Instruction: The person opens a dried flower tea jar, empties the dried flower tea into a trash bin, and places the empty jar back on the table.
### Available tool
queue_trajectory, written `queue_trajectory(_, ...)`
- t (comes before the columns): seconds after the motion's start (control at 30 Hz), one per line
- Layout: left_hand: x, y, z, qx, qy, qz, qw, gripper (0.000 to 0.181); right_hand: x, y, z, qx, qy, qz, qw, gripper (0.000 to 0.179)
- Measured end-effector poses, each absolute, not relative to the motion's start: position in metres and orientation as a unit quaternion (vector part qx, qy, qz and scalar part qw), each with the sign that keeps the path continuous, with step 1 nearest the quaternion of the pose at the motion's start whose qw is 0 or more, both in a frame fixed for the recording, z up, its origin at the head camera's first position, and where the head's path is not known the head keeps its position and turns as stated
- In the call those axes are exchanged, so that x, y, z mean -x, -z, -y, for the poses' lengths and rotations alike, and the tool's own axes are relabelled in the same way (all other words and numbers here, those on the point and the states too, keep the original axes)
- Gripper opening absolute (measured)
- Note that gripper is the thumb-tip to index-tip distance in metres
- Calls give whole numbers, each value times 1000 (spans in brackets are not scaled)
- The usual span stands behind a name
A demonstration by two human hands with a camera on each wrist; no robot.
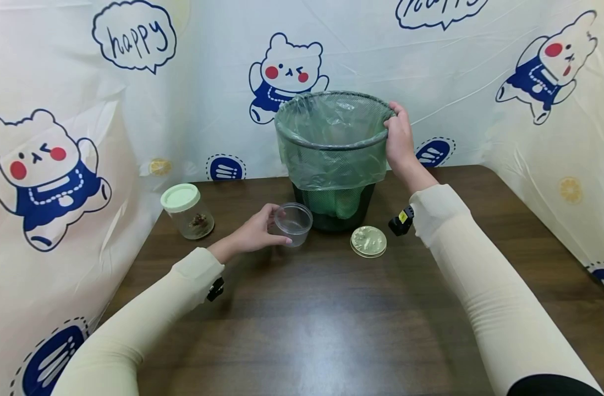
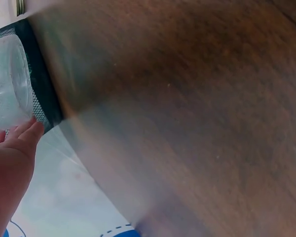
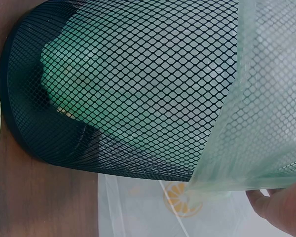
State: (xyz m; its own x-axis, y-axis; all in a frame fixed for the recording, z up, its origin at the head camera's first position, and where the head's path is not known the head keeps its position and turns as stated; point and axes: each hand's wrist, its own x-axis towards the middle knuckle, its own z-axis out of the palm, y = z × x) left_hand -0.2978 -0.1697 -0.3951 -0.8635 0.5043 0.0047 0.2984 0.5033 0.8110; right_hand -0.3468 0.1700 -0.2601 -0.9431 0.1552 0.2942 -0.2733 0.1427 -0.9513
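Note:
My left hand (image 1: 256, 230) holds a small clear plastic cup (image 1: 294, 224), thumb on the near side and fingers on the far side. The cup overlaps the lower left of a black mesh wastebasket (image 1: 366, 202) in the head view, and its inside looks bare. In the left wrist view the cup (image 2: 5, 84) lies before the basket's mesh, with fingertips at its edge. A pale green bin liner (image 1: 331, 170) is folded over the basket's rim. My right hand (image 1: 400, 137) grips that rim on the right side, over the liner. Through the mesh, the liner's bunched bottom (image 3: 69, 84) shows.
A glass jar (image 1: 190, 223) with a mint green lid (image 1: 180, 198) stands at the left, dark brown bits inside. Shiny gold round discs (image 1: 368, 241), stacked, lie right of the basket. A patterned cloth (image 1: 208, 110) hangs behind the brown table (image 1: 302, 330).

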Motion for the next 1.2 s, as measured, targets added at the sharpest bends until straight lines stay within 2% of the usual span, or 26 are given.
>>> queue_trajectory(1.2, 304, 419, 166, -214, -414, -876, 123, 73, 348, 261, -171, -46, -663, 729, 166, 53)
